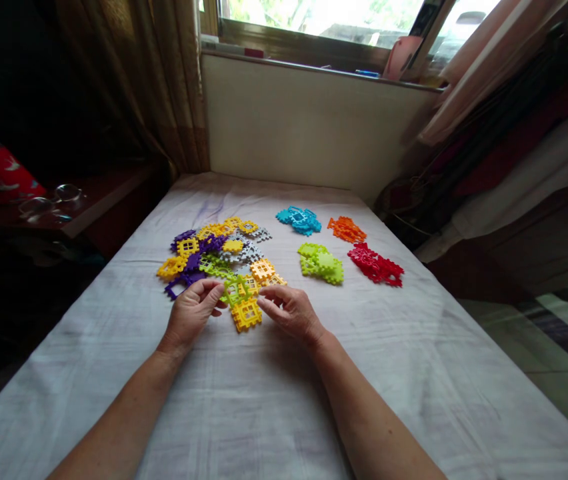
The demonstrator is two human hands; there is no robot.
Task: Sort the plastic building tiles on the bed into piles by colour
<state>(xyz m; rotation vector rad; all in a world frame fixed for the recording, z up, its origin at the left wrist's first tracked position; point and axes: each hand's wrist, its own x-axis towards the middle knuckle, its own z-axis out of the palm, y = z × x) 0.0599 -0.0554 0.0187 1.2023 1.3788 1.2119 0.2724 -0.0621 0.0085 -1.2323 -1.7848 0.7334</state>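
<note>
My left hand (197, 307) pinches a lime green interlocking tile (235, 291) with a window-like grid, held above the near edge of a mixed pile. To its right, my right hand (291, 310) has thumb and fingers apart, close to the tile with a small gap. Below the green tile lies a yellow tile (247, 315). The mixed pile behind holds purple tiles (213, 244), grey tiles (250, 252), light orange tiles (263, 269) and more yellow ones. My left fingers hide part of the pile's near edge.
Right of the mixed pile are separate heaps: blue tiles (299, 220), orange tiles (347, 229), lime green tiles (321, 263) and red tiles (376, 265). All lie on a pale sheet (244, 413). Eyeglasses (54, 202) rest on a dark side table at left. Clothes hang at right.
</note>
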